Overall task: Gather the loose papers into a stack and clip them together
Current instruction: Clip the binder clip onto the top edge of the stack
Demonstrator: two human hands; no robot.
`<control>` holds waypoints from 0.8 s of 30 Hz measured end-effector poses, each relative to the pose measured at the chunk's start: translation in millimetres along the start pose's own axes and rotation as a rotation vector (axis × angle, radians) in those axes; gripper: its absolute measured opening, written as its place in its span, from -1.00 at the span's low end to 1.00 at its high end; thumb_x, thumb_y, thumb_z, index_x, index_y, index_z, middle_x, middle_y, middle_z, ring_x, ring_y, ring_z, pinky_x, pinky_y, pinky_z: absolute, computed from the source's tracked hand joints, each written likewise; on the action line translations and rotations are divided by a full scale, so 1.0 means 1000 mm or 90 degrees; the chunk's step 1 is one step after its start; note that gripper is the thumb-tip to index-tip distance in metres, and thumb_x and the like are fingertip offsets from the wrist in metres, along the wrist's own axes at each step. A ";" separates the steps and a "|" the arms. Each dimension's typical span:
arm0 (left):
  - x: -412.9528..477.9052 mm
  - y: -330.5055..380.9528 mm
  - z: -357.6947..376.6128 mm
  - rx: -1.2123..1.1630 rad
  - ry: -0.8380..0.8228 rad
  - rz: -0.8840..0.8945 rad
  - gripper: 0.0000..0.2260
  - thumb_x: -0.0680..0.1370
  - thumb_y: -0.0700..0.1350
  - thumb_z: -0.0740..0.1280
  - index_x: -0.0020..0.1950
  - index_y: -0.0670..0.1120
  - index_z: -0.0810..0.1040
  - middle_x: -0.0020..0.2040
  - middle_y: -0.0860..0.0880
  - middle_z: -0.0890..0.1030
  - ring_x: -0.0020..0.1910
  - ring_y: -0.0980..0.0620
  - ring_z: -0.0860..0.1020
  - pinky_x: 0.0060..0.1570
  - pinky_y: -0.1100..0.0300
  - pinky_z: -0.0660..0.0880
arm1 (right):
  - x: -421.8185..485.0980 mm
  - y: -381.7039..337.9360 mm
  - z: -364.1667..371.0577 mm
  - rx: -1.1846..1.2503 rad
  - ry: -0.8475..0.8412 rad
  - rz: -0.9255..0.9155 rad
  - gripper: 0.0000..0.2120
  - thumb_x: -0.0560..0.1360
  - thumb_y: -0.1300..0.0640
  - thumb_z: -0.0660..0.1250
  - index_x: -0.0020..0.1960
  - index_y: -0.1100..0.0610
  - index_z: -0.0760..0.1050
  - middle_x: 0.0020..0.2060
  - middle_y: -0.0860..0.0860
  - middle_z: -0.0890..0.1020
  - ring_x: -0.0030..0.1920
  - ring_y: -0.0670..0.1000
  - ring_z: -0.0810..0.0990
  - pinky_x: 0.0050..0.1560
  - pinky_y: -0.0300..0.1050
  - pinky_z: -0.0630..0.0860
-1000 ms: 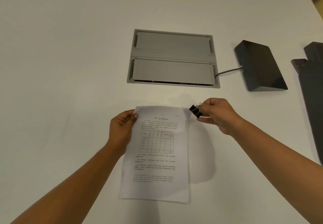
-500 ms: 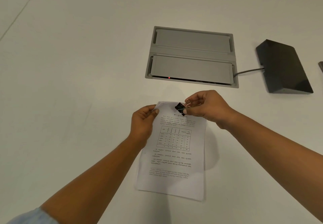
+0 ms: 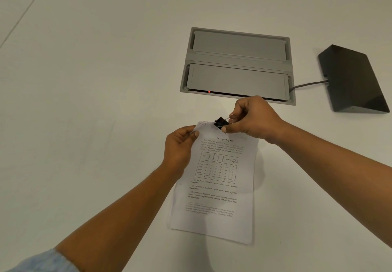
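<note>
Hands pinch — left (image 3: pixel 180 146) papers (image 3: pixel 216 187), right (image 3: pixel 254 119) clip (image 3: pixel 220 122).

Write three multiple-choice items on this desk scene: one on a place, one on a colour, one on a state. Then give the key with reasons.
1. Where is the binder clip?
A. at the far edge of the paper stack
B. on the dark box
C. by the near edge

2. What colour is the clip's body?
A. red
B. black
C. white

3. What does the left hand do?
A. rests flat
B. points
C. pinches the stack's far corner

Key: A, the right hand holds it there; B, it shows dark against the sheet; C, fingers close on the corner.
</note>
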State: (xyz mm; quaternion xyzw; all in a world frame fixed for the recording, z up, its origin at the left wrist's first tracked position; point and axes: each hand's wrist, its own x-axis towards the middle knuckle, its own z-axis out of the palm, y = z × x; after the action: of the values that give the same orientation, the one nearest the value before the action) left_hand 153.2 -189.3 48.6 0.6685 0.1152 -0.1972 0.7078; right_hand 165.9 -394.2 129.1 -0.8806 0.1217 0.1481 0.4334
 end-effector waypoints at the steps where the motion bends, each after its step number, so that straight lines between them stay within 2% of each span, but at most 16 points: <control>1: 0.000 0.000 0.000 0.002 0.001 0.000 -0.86 0.59 -0.23 0.35 0.07 -0.07 0.68 -0.13 0.03 0.75 -0.19 0.04 0.73 -0.21 0.19 0.67 | 0.002 0.001 -0.001 -0.008 0.003 -0.008 -0.69 0.24 0.17 0.67 -0.35 0.13 0.51 -0.23 0.08 0.70 -0.24 -0.01 0.64 -0.13 -0.09 0.61; 4: 0.000 -0.001 0.001 0.005 0.000 -0.003 -0.86 0.59 -0.22 0.36 0.07 -0.04 0.68 -0.15 0.08 0.76 -0.19 0.05 0.73 -0.22 0.20 0.66 | 0.007 0.003 -0.003 -0.053 -0.003 -0.037 -0.68 0.24 0.14 0.67 -0.39 0.09 0.50 -0.31 -0.03 0.66 -0.28 -0.13 0.62 -0.19 -0.18 0.57; 10: 0.000 0.001 0.005 0.027 -0.020 0.005 -0.80 0.60 -0.19 0.36 -0.03 0.09 0.70 -0.16 0.10 0.76 -0.18 0.01 0.73 -0.19 0.14 0.67 | 0.016 0.002 -0.006 -0.202 -0.054 -0.111 -0.64 0.25 0.08 0.66 -0.41 -0.01 0.45 -0.39 -0.16 0.58 -0.34 -0.15 0.57 -0.35 -0.31 0.39; 18: -0.005 0.003 0.012 0.050 -0.054 0.047 -0.77 0.61 -0.23 0.34 -0.02 0.09 0.70 -0.16 0.11 0.76 -0.16 0.03 0.73 -0.20 0.21 0.65 | 0.028 -0.007 -0.011 -0.285 -0.125 -0.137 -0.63 0.25 0.05 0.66 -0.39 -0.01 0.43 -0.37 -0.17 0.56 -0.30 -0.14 0.57 -0.34 -0.27 0.41; 21: -0.005 0.002 0.015 0.059 -0.051 0.047 -0.77 0.61 -0.21 0.34 -0.02 0.10 0.70 -0.16 0.13 0.76 -0.14 0.03 0.73 -0.18 0.20 0.66 | 0.028 -0.012 -0.009 -0.295 -0.161 -0.136 -0.63 0.25 0.05 0.66 -0.38 0.01 0.44 -0.36 -0.15 0.57 -0.27 -0.08 0.59 -0.30 -0.23 0.47; 24: -0.007 0.002 0.014 0.052 -0.047 0.046 -0.77 0.61 -0.20 0.34 -0.05 0.12 0.69 -0.17 0.13 0.76 -0.15 0.04 0.73 -0.20 0.22 0.65 | 0.028 -0.017 -0.006 -0.308 -0.149 -0.126 -0.65 0.23 -0.02 0.66 -0.27 0.02 0.49 -0.36 -0.17 0.55 -0.26 -0.07 0.58 -0.28 -0.20 0.48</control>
State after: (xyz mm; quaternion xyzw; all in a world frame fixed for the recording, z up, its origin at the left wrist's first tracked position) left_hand 146.8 -202.3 54.4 0.6928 0.0571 -0.2006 0.6903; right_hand 198.8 -391.8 134.7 -0.9429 -0.0547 0.2309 0.2339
